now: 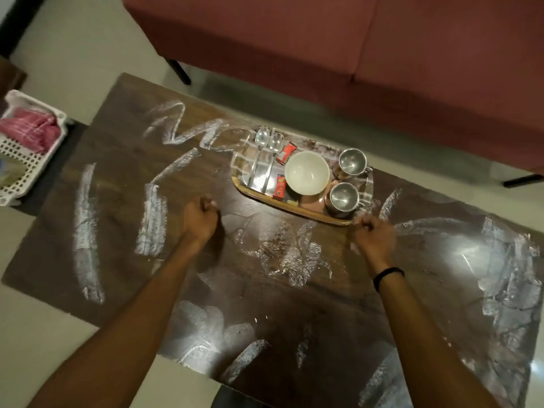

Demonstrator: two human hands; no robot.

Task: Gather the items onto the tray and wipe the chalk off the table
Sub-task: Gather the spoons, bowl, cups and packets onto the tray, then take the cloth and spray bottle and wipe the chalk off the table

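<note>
The steel tray (306, 208) with a wooden rim sits on the dark table (123, 231) at the far middle. On it lie two spoons (259, 160), a white bowl (306, 172), two steel cups (351, 161), two red packets (279, 187) and a pink item (312, 203). White chalk smears (88, 228) cover most of the table top. My left hand (201, 220) is curled into a fist above the table, left of the tray and apart from it, holding nothing. My right hand (374, 235) has curled fingers right at the tray's near right corner; whether it pinches the rim is unclear.
A red sofa (353, 54) stands just behind the table, its black legs on the pale floor. A white perforated basket (26, 169) with a pink cloth (29, 129) in it sits on the floor at the left.
</note>
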